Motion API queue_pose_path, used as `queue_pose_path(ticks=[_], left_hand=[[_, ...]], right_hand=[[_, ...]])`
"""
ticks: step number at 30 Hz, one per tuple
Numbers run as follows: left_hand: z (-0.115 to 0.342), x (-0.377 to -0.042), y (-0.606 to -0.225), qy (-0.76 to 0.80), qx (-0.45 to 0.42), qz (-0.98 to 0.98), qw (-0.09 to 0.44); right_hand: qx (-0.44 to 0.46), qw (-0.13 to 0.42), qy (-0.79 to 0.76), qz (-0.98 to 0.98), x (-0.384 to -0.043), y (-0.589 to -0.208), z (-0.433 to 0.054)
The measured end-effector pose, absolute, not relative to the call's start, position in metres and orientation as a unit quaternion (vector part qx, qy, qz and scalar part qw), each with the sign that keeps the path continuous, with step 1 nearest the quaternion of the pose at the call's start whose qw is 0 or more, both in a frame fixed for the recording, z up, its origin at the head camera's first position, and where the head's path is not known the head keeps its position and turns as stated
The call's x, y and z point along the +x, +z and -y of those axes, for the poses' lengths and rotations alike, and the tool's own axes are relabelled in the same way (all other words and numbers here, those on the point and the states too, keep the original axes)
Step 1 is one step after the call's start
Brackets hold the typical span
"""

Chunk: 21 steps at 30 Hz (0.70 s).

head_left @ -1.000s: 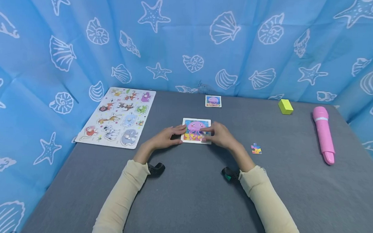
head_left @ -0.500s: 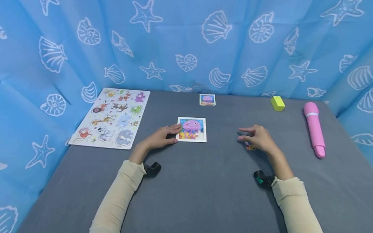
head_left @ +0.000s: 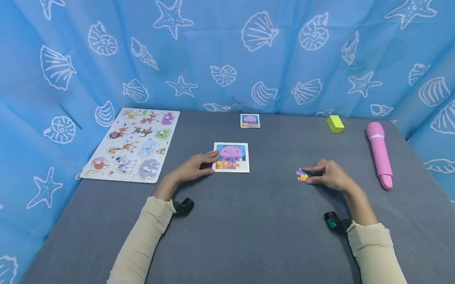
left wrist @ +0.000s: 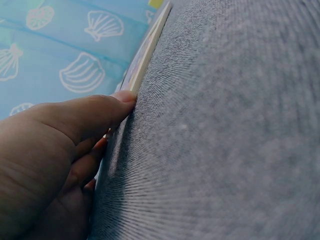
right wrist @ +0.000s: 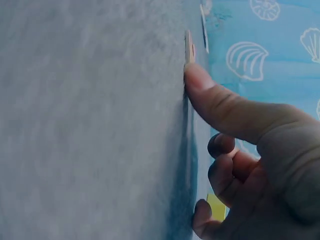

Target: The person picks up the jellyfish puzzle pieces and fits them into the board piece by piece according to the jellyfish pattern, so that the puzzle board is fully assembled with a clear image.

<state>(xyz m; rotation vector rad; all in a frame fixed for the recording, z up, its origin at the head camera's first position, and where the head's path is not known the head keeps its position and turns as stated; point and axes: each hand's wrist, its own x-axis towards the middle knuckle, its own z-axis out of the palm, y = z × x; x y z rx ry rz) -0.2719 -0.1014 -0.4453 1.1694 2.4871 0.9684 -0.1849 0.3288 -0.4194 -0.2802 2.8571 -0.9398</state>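
Note:
In the head view, a small jigsaw puzzle board (head_left: pixel 231 152) with a pink jellyfish picture and a white border lies flat. Its lower right corner shows a bare pale slot. My left hand (head_left: pixel 194 167) rests at the board's left side, and its thumb touches the edge (left wrist: pixel 145 62) in the left wrist view. To the right, my right hand (head_left: pixel 331 176) pinches a loose jigsaw piece (head_left: pixel 301 175), blue, yellow and pink, between thumb and index finger. The right wrist view shows the thumb against the piece's edge (right wrist: pixel 189 47); its other fingers are curled.
A white animal peg puzzle (head_left: pixel 132 144) lies at the left. Near the blue shell-print curtain (head_left: pixel 217 38) are a small jellyfish card (head_left: pixel 249 121) and a yellow-green block (head_left: pixel 335 124). A pink toy microphone (head_left: pixel 380 156) lies at the right on the grey table (head_left: pixel 245 237).
My right hand has left the puzzle board, moved right, and taken hold of the loose jigsaw piece. The left hand stays at the board. The head view has shifted slightly.

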Motion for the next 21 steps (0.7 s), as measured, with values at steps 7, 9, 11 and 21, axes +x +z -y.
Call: queue_pose_path(ticks=[7,9,11,21], left_hand=[[0.102,-0.271,-0.444,0.332,0.399,-0.847,0.112],[0.102,-0.271,-0.443,0.333,0.396,-0.848,0.113],[0.102,-0.271,-0.443,0.332,0.394,-0.849,0.113],[0.101,-0.271,-0.445,0.327,0.397,-0.850,0.115]], right_hand=[[-0.098,0.031,-0.343,-0.934,-0.186,-0.424,-0.327],[-0.101,0.026,-0.348,-0.932,-0.187,-0.424,-0.328],[-0.104,0.022,-0.350,-0.931,-0.187,-0.425,-0.328],[-0.095,0.031,-0.327,-0.940,-0.198,-0.421,-0.306]])
